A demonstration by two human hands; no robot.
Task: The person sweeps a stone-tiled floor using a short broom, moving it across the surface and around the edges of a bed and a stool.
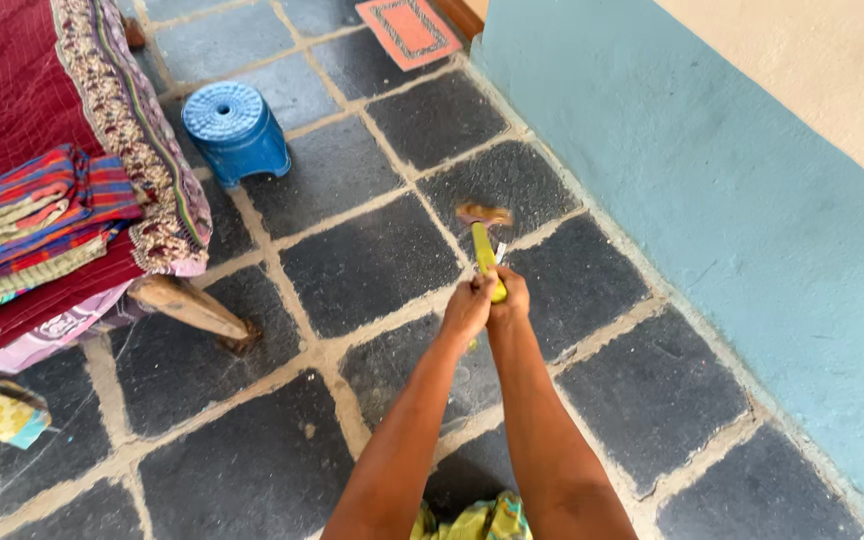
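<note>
Over dark floor tiles (pixel 372 265): two hands (left hand (pixel 465 312), right hand (pixel 512 297)), fingers clamped on one yellow-handled broom (pixel 485 250).

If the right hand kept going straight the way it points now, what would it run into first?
The right hand, gripping the yellow handle with the left hand, points ahead and down. It would likely meet the tool's brownish head first, then the dark stone floor; depth is hard to judge.
</note>
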